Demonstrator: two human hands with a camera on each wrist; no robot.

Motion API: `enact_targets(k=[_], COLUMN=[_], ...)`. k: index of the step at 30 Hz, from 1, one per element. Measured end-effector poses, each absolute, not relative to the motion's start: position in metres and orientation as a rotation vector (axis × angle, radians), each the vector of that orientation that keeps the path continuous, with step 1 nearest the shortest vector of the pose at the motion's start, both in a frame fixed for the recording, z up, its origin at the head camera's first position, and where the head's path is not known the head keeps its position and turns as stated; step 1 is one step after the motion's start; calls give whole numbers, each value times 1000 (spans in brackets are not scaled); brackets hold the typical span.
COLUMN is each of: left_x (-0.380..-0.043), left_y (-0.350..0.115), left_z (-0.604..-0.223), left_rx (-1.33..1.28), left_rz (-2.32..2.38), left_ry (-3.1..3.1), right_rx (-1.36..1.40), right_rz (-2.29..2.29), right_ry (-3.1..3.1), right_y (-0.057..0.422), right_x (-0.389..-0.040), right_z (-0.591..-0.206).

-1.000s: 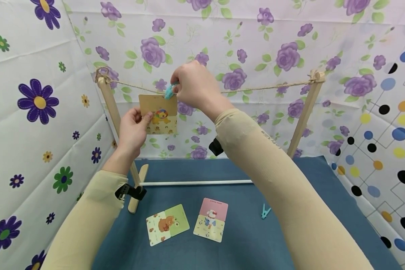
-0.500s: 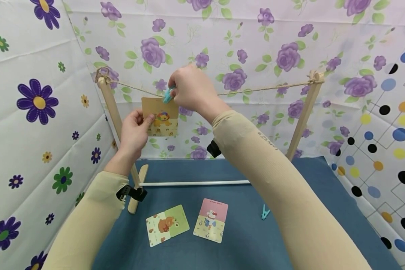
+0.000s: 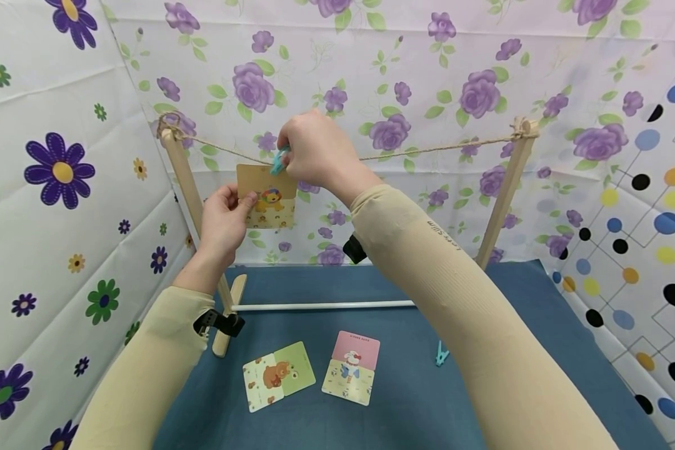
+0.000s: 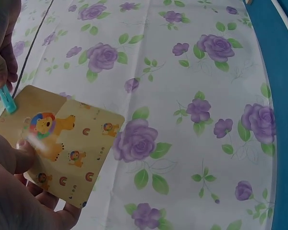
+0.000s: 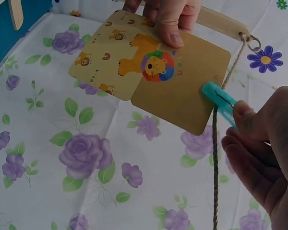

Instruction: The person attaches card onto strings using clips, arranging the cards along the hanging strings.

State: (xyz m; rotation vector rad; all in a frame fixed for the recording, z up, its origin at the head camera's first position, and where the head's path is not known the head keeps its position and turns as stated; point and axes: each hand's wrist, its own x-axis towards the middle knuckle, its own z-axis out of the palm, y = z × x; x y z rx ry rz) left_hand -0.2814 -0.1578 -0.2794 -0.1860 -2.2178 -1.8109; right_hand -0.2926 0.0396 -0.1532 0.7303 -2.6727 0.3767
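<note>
Lion card (image 3: 272, 195) pinched in my left grip (image 3: 224, 219), peg (image 5: 220, 99) in my right grip (image 3: 322, 153); I'm apparently pegging it to the string (image 5: 216, 167); next calls for easing off once it bites.

Arms (image 3: 433, 262) extend forward; left grip (image 3: 223, 219) pinches, right grip (image 3: 319, 150) pinches higher up

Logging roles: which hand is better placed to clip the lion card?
Right hand, likely: it pinches the clothespin at the top of the lion card, by the rope; the left hand holds the card.
</note>
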Motion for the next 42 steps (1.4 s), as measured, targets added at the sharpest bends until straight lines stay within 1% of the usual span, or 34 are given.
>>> enact_targets(k=[11, 15, 19, 23, 26, 30, 35, 42], left_x=[-281, -281, -277, -271, -267, -264, -263, -260], left_y=[-160, -158, -157, -162, -165, -166, -164, -158], left_z=[-287, -290, -297, -310, -319, -330, -339, -347], left_rx=[-185, -179, -160, -119, -122, -129, -104, -65], left_rz=[-1816, -1820, -1816, -1784, -1784, -1798, -1809, -1855], left_ry=[-2142, -2073, -2004, -1989, -1974, -1957, -1953, -1983], right_rx=[777, 792, 855, 909, 910, 891, 855, 850], right_rz=[297, 333, 475, 615, 721, 825, 864, 880], right_ry=[-2711, -2626, -2408, -2195, -2125, -2119, -2184, -2222], right_y=[42, 51, 68, 86, 100, 115, 128, 138], right_x=[-284, -277, -266, -254, -246, -241, -241, -242], right_z=[-158, -168, -192, -231, -262, -293, -316, -329])
